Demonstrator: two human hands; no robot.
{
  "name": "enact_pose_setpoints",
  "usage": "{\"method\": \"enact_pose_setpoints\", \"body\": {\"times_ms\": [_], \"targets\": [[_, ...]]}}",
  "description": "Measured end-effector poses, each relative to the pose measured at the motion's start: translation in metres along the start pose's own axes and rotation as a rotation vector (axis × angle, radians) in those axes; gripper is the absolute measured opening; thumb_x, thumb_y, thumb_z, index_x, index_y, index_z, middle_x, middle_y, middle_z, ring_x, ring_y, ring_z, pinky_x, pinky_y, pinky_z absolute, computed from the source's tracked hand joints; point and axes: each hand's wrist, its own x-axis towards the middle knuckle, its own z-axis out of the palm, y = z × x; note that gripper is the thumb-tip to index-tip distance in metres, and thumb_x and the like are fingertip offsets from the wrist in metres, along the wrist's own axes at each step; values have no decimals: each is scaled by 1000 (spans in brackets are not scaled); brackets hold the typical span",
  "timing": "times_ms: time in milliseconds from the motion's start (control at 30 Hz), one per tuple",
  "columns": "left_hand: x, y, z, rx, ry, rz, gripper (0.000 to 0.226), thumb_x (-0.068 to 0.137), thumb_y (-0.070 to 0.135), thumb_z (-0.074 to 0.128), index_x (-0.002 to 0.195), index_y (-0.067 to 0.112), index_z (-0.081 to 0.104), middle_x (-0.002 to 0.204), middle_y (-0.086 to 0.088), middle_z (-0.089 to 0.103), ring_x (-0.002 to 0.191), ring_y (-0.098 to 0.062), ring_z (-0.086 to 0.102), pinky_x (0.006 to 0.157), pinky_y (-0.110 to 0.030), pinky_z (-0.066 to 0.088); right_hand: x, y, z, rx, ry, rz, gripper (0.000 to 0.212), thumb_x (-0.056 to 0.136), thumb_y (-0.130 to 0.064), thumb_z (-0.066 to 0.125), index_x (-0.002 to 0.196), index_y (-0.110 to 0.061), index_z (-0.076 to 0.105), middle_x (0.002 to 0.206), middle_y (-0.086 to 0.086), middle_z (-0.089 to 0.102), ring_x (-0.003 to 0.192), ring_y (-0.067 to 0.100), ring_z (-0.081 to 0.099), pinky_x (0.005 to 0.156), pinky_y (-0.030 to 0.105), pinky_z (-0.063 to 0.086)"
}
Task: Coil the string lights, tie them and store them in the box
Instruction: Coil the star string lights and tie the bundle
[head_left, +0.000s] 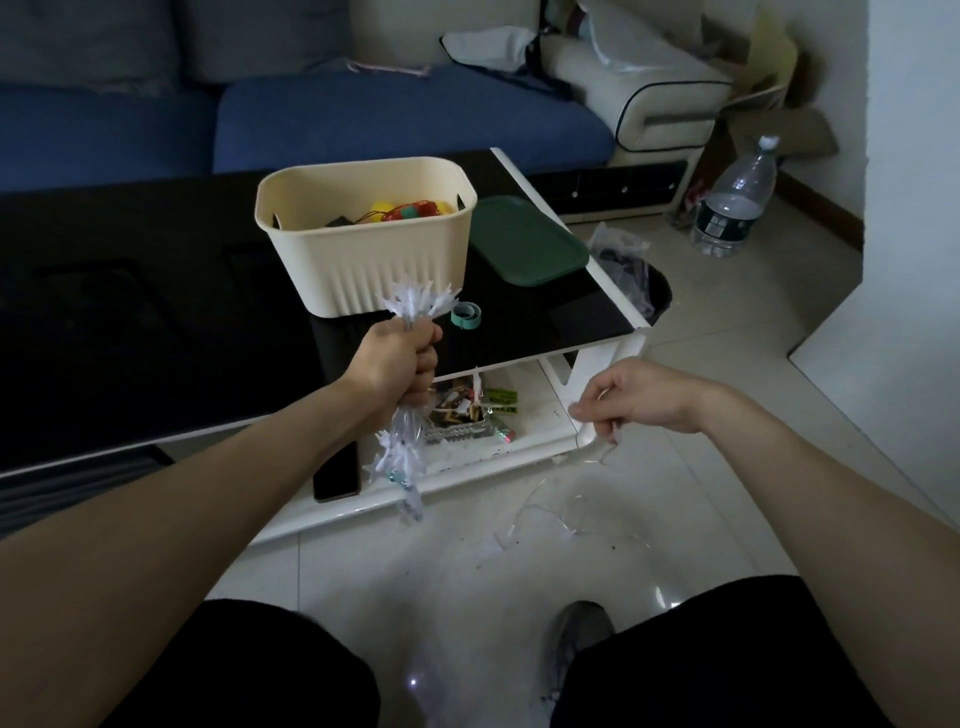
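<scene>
Left hand (397, 358) fisted round coiled string lights (402, 415) at frame centre, right hand (631, 397) fingers pinching the loose tail trailing over the floor: likely to snag, tangle, or slip before tying.

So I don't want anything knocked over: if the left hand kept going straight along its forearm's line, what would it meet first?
Probably the cream box: the left hand, gripping the string lights, points up toward its ribbed front wall. Depth is unclear; it might pass above the table first.
</scene>
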Motion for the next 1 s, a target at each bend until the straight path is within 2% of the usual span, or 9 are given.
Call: {"method": "enact_pose_setpoints", "body": {"times_ms": [133,200,433,533,633,700,833,933,1000], "targets": [[-1,-1,8,-45,5,36,27,106,18,34,82,15,44,52,1,35,41,-14,28,42,-24,30,-11,-9,-2,82,114,-138,33,93,-32,68,62,-27,75,54,0,50,64,22,51,72,36,49],[-2,-3,14,-58,-3,43,25,107,19,35,85,12,46,57,-2,40,44,-17,35,46,-29,38,-15,-20,4,21,107,-168,30,92,-41,69,69,-23,78,54,-2,42,56,17,42,63,36,43],[-5,-9,38,-66,-51,98,26,107,15,37,87,5,50,68,-12,62,60,-26,61,60,-38,58,-15,-53,34,-52,10,-299,40,95,-45,64,58,-32,73,56,5,41,56,23,40,58,34,31],[-7,-12,42,29,-93,111,27,105,13,40,82,6,54,70,-11,63,61,-21,61,59,-31,54,-14,-58,40,32,-61,-306,27,95,-43,66,75,-27,77,57,-17,55,50,-1,49,54,14,37],[-12,-15,43,257,-170,145,36,104,14,43,71,7,53,60,-4,55,55,-15,50,52,-26,44,-10,-56,42,34,-155,-320,47,75,-45,83,108,-13,73,86,9,69,72,8,58,63,25,45],[-13,-18,43,329,-245,153,41,106,17,41,68,8,52,54,1,59,48,-16,47,48,-27,40,-11,-52,39,30,-185,-350,46,72,-22,89,112,-9,70,93,14,66,76,7,57,69,25,48],[-11,-16,38,335,-283,98,41,107,22,40,71,7,54,53,-3,54,39,-15,35,40,-22,28,-17,-48,23,54,-242,-359,69,65,7,88,127,-14,63,97,-11,68,85,9,59,67,16,49],[-7,-13,34,261,-262,18,41,107,22,39,68,9,46,51,-3,42,38,-12,29,43,-20,23,-19,-48,17,-91,-228,-371,81,64,4,90,135,-21,58,91,-6,61,68,2,51,64,18,47],[-8,-13,35,209,-269,-21,40,106,20,38,68,10,45,56,-6,38,40,-13,26,45,-21,21,-17,-50,20,-161,-133,-402,69,68,-4,90,129,-22,64,85,1,56,62,4,47,63,21,45]]}}
